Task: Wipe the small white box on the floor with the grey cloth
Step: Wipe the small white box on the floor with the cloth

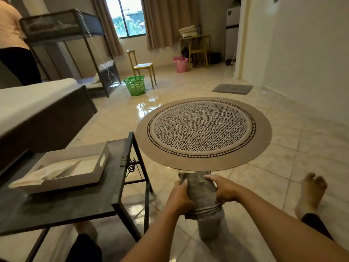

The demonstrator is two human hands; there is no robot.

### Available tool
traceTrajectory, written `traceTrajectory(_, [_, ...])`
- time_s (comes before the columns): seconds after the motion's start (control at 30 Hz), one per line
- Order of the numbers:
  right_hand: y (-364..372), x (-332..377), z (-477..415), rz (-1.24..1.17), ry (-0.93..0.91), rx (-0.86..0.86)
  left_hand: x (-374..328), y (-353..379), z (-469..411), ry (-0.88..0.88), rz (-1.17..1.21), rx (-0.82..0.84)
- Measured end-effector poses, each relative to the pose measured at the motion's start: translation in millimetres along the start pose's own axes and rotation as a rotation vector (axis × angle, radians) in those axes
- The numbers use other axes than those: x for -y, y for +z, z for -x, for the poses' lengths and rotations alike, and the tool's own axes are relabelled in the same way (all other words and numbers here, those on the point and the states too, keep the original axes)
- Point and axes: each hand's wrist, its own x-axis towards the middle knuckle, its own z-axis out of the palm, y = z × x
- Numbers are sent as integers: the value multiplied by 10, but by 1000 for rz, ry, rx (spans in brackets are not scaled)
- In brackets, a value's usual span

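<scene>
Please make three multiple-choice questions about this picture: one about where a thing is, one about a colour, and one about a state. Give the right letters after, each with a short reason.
1. Where does the flat white rectangular tray stand?
A. on the round patterned rug
B. on the dark metal-framed side table
C. on the yellow wooden chair

2. What colour is the plastic laundry basket on the floor beside the yellow wooden chair?
A. green
B. blue
C. black

3. How is the folded grey cloth held?
A. lying loose on the floor
B. in the left hand only
C. gripped by both hands

Answers:
1 B: the tray rests on the top of the dark metal-framed side table, not on the round patterned rug.
2 A: its slotted walls are bright green.
3 C: the left hand and the right hand each close on one side of the cloth.
</scene>
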Motion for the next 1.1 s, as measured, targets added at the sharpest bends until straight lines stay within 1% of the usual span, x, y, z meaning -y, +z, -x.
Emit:
traceTrajectory(0.13, [106, -250, -436, 32, 23, 13, 208, 181, -360, -40, 12, 40])
traceTrajectory(0.33, [262, -602, -876, -12, 72, -18, 416, 397, -739, -38, 61, 88])
traceTrajectory(0.43, [389, -726, -968, -126, 148, -91, 495, 494, -810, -40, 101, 99])
traceTrajectory(0.57, [533, -799, -1018, -292, 212, -126, 592, 624, -854, -66, 123, 129])
traceTrajectory(0.77, [641, -918, -985, -287, 207, -118, 676, 802, -826, -52, 132, 132])
traceTrajectory(1.0, [794, -924, -820, -381, 191, -63, 850, 922, -603, -54, 54, 129])
traceTrajectory(1.03, [826, -925, -783, -383, 191, -59, 877, 938, -541, -62, 24, 117])
traceTrajectory(1.1, [881, -925, -718, -394, 193, -56, 918, 953, -440, -49, -126, 69])
